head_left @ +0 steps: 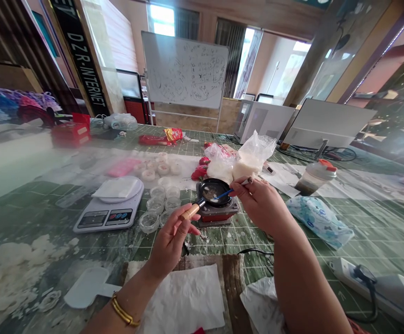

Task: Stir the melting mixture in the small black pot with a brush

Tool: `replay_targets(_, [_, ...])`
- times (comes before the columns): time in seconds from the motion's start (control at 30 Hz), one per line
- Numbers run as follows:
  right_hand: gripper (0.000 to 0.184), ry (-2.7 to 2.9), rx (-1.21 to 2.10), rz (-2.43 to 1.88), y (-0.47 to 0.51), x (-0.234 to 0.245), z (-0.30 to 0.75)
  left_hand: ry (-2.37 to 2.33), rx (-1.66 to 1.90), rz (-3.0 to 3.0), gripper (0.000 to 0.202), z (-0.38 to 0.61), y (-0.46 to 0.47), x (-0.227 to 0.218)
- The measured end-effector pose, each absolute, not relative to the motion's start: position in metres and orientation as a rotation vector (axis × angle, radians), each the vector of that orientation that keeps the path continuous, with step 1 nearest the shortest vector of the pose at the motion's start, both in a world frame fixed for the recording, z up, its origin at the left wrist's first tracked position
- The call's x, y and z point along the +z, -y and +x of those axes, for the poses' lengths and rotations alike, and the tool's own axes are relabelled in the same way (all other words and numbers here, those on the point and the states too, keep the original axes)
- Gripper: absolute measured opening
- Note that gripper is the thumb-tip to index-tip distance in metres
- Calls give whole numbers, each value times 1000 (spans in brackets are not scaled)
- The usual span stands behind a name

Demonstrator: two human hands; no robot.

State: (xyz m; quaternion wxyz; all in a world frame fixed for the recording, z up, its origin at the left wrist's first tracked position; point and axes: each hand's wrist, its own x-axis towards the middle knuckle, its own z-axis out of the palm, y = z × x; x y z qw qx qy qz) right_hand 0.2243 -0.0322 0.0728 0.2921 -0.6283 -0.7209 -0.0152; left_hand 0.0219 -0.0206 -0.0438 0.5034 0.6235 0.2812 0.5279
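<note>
A small black pan (213,191) sits on a little red and grey heater (218,214) on the green cutting mat (330,260). My left hand (172,241) is closed on the pan's wooden handle (190,212). My right hand (263,202) pinches a thin blue stick (225,193) whose tip dips into the pan. Behind the pan stand clear plastic bags of white flakes (249,160) and some red roses (199,170).
A white kitchen scale (109,204) and several small clear cups (158,204) lie left of the pan. White crumbs (17,264) cover the near left. A wet-wipes pack (318,220), a jar (315,177), a power strip (372,290) and monitors (323,123) are to the right. White paper (188,299) lies in front.
</note>
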Motion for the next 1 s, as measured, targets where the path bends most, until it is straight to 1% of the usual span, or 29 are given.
replay_targets(0.13, [24, 1952, 39, -1687, 35, 74, 222, -690, 1267, 1497, 33, 22, 21, -43])
replay_targets(0.27, [25, 1902, -42, -1688, 32, 73, 223, -689, 1262, 1503, 33, 22, 21, -43])
replay_targets(0.4, [25, 1934, -4, -1728, 30, 72, 224, -684, 1270, 1503, 33, 22, 21, -44])
replay_targets(0.53, [25, 1889, -40, -1687, 30, 71, 222, -687, 1263, 1498, 33, 22, 20, -43])
replay_targets(0.7, [24, 1934, 38, -1690, 29, 69, 220, -688, 1271, 1489, 33, 21, 20, -43])
replay_targets(0.87, [25, 1880, -2, -1665, 25, 66, 216, -691, 1280, 1485, 33, 21, 21, -43])
replay_targets(1.0, [25, 1955, 9, -1683, 18, 61, 213, -702, 1266, 1482, 32, 22, 20, -43])
